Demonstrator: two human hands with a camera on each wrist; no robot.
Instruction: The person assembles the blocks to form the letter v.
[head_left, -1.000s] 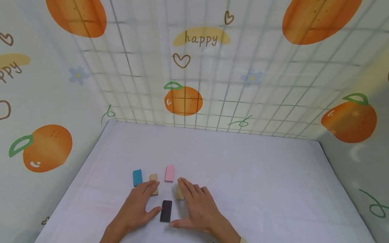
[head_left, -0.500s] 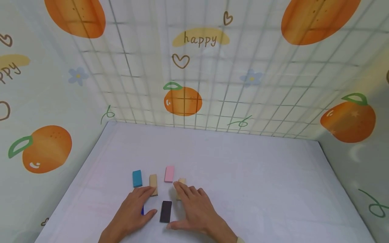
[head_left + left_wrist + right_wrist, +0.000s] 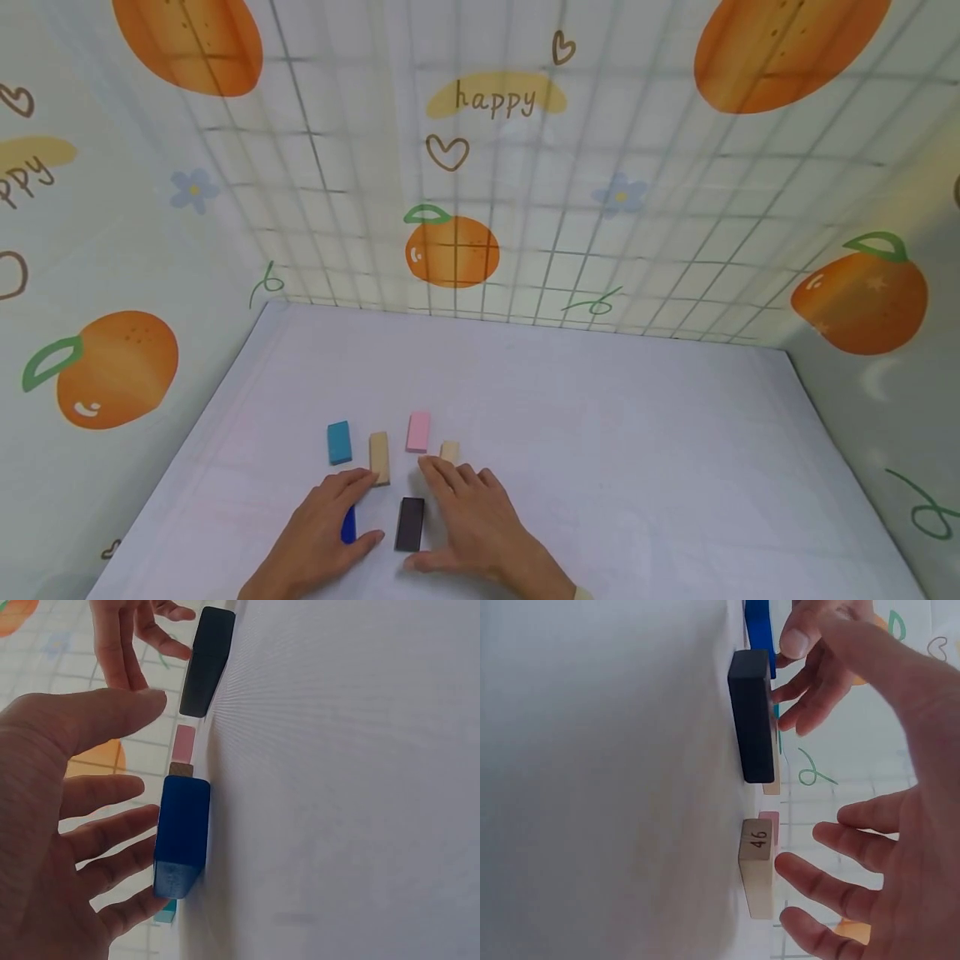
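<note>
Over the dark blue block (image 3: 348,526) spreads my left hand (image 3: 318,525), fingers relaxed and thumb apart, gripping nothing. Its fingertips reach the near end of a plain wooden block (image 3: 379,458). My right hand (image 3: 480,517) spreads its fingers to the right of the black block (image 3: 409,524), with the thumb near that block's front end. It partly hides a second wooden block (image 3: 449,452), whose end bears the number 46 in the right wrist view. A pink block (image 3: 418,432) and a teal block (image 3: 339,442) lie flat farther back.
All the blocks lie on a white-covered table (image 3: 637,467). Behind it rises a wire grid (image 3: 517,250) covered by sheeting printed with oranges, and similar printed walls (image 3: 97,250) stand at both sides.
Both hands have drawn back slightly toward the person and to the left. More of the left wooden block and the dark blue block now shows. The blocks stay in place.
</note>
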